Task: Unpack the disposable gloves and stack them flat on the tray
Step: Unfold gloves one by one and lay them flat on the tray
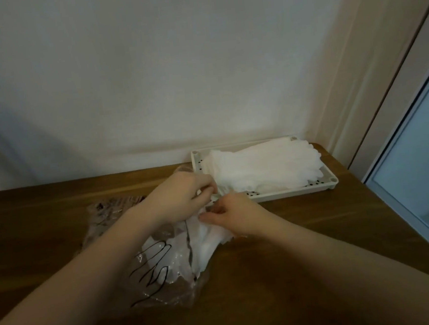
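Observation:
A clear plastic package (162,260) printed with a black hand outline lies on the wooden table, with thin white gloves (208,238) spilling from its open end. My left hand (182,194) pinches the top edge of a glove at the package mouth. Just below and to the right, my right hand (236,213) pinches the same glove material. A cream tray (270,196) with small dark holes stands at the back right, and a flat stack of white gloves (264,169) lies on it, fingers pointing right.
The wooden table (310,258) meets a white wall at the back. Its right edge runs along a glass door with a pale frame (407,168). A crumpled part of the clear packaging (109,207) lies left of my hands.

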The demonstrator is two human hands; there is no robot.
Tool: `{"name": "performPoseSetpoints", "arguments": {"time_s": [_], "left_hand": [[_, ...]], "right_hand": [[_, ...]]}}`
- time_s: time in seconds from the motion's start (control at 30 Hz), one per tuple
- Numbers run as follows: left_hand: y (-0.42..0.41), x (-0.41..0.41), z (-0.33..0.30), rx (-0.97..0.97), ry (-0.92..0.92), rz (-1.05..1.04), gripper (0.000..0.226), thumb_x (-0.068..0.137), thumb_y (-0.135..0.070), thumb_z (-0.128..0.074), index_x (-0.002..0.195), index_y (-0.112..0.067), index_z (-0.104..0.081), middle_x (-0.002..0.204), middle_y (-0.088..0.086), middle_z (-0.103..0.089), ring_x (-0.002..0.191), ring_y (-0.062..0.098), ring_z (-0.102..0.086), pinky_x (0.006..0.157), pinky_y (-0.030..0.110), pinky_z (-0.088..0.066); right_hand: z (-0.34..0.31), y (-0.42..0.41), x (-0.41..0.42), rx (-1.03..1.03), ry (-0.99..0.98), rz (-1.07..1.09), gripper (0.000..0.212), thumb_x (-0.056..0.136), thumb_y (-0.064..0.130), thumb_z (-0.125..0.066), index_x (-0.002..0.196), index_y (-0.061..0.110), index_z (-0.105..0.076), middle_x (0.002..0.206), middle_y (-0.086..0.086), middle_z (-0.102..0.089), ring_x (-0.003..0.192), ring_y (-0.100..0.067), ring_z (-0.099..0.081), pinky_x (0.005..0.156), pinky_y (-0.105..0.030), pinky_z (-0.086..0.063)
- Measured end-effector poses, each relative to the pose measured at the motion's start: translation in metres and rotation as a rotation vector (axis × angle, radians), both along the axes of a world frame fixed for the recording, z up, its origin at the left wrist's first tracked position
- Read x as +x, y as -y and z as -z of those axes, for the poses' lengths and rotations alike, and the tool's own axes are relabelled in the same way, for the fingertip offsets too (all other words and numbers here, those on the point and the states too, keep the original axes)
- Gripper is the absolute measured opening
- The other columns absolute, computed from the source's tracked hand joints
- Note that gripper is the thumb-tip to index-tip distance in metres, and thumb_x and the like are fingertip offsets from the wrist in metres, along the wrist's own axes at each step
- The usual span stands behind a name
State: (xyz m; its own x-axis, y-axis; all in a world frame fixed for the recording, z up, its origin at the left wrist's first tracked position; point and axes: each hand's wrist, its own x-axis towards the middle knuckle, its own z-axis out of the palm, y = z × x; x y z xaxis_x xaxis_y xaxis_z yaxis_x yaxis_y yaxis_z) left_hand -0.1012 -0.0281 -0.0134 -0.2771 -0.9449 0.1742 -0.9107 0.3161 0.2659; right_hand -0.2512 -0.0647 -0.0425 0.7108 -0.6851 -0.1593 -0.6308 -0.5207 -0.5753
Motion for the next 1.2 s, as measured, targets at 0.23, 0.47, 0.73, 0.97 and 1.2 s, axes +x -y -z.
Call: {"name": "performPoseSetpoints", "arguments": {"time_s": [0.23,0.47,0.73,0.97,1.2], "left_hand": [[-0.032,0.01,0.027,0.184,-0.247,-0.231,0.038,0.09,-0.057,-0.038,0.091,-0.023,-0.055,0.087,-0.006,-0.052,0.079,0.01,-0.051,0.069,0.028,-0.042],[-0.047,0.013,0.022,0.242,-0.553,-0.187,0.016,0.088,-0.037,-0.059,0.083,-0.022,-0.063,0.084,-0.001,-0.061,0.073,0.023,-0.057,0.065,0.039,-0.047],[-0.049,0.006,0.017,0.301,-0.68,-0.171,0.023,0.083,-0.043,-0.061,0.094,-0.023,-0.057,0.077,0.0,-0.067,0.053,0.023,-0.051,0.048,0.032,-0.041],[-0.041,0.003,0.03,0.253,-0.143,-0.044,0.041,0.09,-0.04,-0.056,0.056,-0.017,-0.05,0.049,-0.005,-0.043,0.052,0.028,-0.043,0.068,0.04,-0.05],[-0.045,-0.021,0.007,-0.054,-0.326,-0.176,0.042,0.088,-0.056,-0.043,0.105,-0.022,-0.06,0.094,-0.011,-0.053,0.085,0.005,-0.052,0.073,0.026,-0.045]], "right_hand": [[0.007,-0.017,-0.004,0.227,0.455,0.222,0.013,0.092,0.015,-0.058,0.091,0.012,-0.071,0.072,0.005,-0.062,0.067,-0.007,-0.058,0.064,-0.019,-0.047],[0.012,-0.026,-0.011,0.54,0.883,0.36,0.022,0.094,0.012,-0.054,0.109,0.011,-0.069,0.097,-0.002,-0.073,0.086,-0.015,-0.069,0.076,-0.028,-0.057],[0.011,-0.029,-0.008,0.181,0.799,0.421,0.018,0.096,0.016,-0.052,0.097,0.019,-0.069,0.073,0.0,-0.062,0.062,-0.012,-0.057,0.059,-0.023,-0.049],[-0.017,-0.025,-0.019,0.113,0.813,0.485,0.025,0.101,0.024,-0.039,0.085,0.014,-0.055,0.059,0.002,-0.053,0.047,-0.009,-0.047,0.045,-0.021,-0.04],[-0.037,-0.018,-0.035,-0.081,0.671,0.522,0.024,0.099,0.025,-0.044,0.082,0.018,-0.061,0.078,0.004,-0.061,0.077,-0.016,-0.058,0.071,-0.036,-0.048]]}}
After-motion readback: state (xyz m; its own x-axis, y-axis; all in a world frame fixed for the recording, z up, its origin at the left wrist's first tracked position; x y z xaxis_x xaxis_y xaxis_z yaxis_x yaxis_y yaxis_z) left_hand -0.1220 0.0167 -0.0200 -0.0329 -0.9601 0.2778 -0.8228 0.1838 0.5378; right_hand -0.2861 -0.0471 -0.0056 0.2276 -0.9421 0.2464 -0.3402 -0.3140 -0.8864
